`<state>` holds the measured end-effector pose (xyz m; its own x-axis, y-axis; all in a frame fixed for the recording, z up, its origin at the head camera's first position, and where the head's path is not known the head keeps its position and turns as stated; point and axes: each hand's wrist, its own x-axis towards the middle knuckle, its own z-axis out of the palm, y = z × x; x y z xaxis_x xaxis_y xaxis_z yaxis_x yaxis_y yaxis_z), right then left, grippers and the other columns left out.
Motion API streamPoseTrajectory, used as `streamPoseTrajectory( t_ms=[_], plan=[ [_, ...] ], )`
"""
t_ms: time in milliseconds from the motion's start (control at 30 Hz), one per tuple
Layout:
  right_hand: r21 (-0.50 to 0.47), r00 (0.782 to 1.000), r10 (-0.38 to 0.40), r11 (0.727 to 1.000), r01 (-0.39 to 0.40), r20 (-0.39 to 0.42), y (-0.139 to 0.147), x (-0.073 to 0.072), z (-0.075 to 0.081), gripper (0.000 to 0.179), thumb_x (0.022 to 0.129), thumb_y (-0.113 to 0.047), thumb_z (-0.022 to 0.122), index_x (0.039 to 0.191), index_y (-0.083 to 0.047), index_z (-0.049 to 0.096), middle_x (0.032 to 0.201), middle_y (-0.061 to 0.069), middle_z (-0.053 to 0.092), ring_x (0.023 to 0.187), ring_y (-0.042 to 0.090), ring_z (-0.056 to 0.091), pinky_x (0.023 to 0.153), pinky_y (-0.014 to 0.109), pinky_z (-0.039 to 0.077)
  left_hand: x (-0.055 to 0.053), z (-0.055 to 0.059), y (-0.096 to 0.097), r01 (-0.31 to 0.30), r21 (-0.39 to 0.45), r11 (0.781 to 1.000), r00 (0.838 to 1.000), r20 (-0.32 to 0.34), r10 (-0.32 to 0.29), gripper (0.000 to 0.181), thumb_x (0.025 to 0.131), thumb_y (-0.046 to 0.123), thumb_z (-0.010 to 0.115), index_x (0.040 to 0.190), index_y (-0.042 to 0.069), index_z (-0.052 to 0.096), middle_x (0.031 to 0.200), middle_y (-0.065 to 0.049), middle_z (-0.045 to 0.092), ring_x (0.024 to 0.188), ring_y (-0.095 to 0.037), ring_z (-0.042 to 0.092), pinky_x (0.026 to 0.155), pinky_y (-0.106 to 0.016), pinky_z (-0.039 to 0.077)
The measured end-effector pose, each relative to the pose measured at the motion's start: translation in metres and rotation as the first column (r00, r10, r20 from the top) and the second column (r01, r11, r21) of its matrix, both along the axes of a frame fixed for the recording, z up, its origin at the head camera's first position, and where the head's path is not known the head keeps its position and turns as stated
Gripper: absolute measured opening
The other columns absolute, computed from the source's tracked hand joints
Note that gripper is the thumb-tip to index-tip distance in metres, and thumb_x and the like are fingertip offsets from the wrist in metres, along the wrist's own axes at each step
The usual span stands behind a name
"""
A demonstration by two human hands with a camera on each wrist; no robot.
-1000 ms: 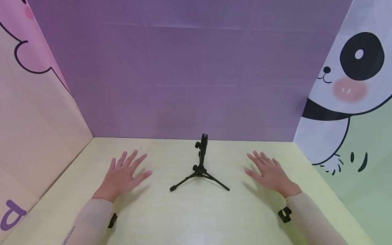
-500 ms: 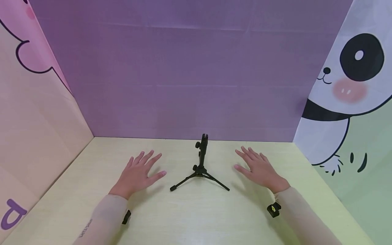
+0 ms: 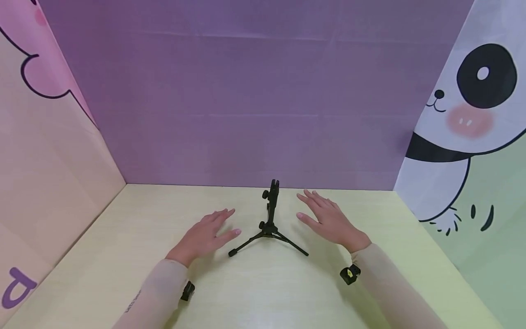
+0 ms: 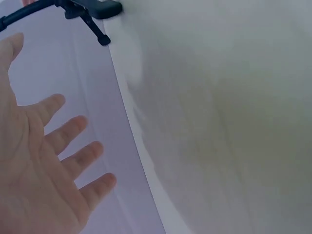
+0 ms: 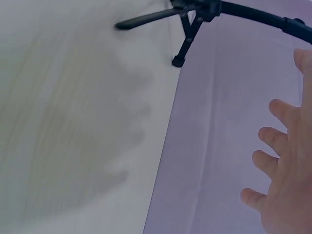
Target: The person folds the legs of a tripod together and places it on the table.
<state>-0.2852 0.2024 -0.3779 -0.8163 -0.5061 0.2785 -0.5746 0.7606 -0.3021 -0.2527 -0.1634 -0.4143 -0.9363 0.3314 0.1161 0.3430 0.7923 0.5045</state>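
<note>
A small black tripod stand [image 3: 270,214] is upright on the pale wooden table [image 3: 263,292], its legs spread and two knobs on its post. To its left is my left hand [image 3: 203,237], fingers extended and thumb pointing toward the stand. My right hand [image 3: 328,219] hovers on the other side, fingers spread toward the post. Neither hand holds anything, and gaps show between both hands and the stand. In the left wrist view the palm [image 4: 34,165] faces the camera with fingers apart, and part of the stand [image 4: 87,14] shows at the top. The right wrist view shows stand legs [image 5: 185,44] too.
Behind the table rises a purple backdrop [image 3: 263,100]. A pinkish-beige panel [image 3: 49,173] borders the left side, and a panel with a panda print [image 3: 468,119] borders the right. Black wrist devices [image 3: 350,274] sit on both sleeves.
Both hands have moved inward toward the stand, the left going right and the right going left and slightly farther from me. The stand has stayed in place.
</note>
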Motion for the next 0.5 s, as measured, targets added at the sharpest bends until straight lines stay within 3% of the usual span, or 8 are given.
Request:
streamPoseTrajectory(
  t_ms=[133, 267, 500],
  plan=[
    [-0.045, 0.999, 0.037, 0.998, -0.037, -0.001, -0.009, -0.002, 0.004, 0.061, 0.105, -0.048, 0.046, 0.156, -0.016, 0.038, 0.162, 0.008, 0.028, 0.149, 0.033, 0.024, 0.113, 0.063, 0.023, -0.002, 0.001, 0.008, 0.029, 0.077, 0.997, 0.998, 0.055, -0.033, 0.078, 0.094, 0.065, 0.054, 0.154, 0.018, 0.042, 0.157, -0.010, 0.038, 0.144, -0.036, 0.031, 0.111, -0.062, 0.028],
    [-0.087, 0.998, 0.056, 0.995, -0.055, 0.014, -0.017, -0.004, 0.010, 0.060, 0.106, -0.049, 0.045, 0.156, -0.016, 0.038, 0.162, 0.006, 0.028, 0.149, 0.032, 0.022, 0.114, 0.061, 0.022, -0.005, 0.002, 0.016, 0.058, 0.197, 0.979, 0.993, 0.093, -0.077, 0.070, 0.093, 0.055, 0.064, 0.147, 0.012, 0.051, 0.151, -0.010, 0.045, 0.142, -0.034, 0.035, 0.113, -0.057, 0.029],
    [-0.173, 0.992, 0.097, 0.981, -0.083, 0.078, -0.029, -0.008, 0.018, 0.060, 0.106, -0.051, 0.042, 0.157, -0.019, 0.036, 0.162, 0.001, 0.028, 0.150, 0.028, 0.022, 0.117, 0.055, 0.020, -0.009, 0.000, 0.028, 0.042, 0.290, 0.956, 0.991, 0.113, -0.077, 0.054, 0.093, 0.039, 0.070, 0.137, 0.009, 0.061, 0.140, -0.009, 0.057, 0.131, -0.035, 0.050, 0.106, -0.053, 0.041]
  ],
)
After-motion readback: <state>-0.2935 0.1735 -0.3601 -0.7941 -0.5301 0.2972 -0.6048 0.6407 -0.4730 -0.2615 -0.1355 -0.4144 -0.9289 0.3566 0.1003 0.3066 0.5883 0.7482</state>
